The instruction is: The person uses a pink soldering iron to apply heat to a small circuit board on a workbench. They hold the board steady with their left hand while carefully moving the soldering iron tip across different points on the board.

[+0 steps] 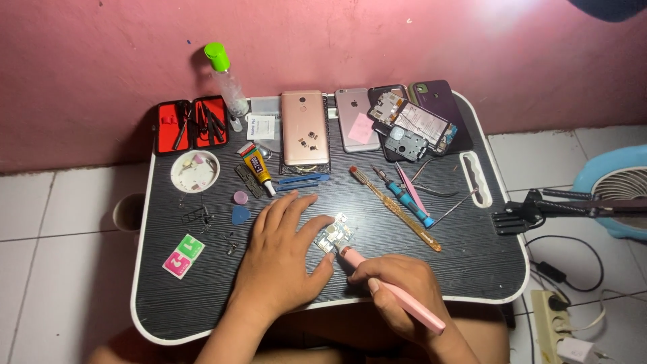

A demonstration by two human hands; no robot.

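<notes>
Pink tool [394, 290] in right hand [397, 286] points up-left at circuit board [335, 236]; left hand [283, 256] flat, steadying it.

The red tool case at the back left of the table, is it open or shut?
Open. The red tool case lies spread flat in two halves, with metal tools showing inside.

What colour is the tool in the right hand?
Pink; the pen-shaped tool in the right hand shows in the head view.
</notes>
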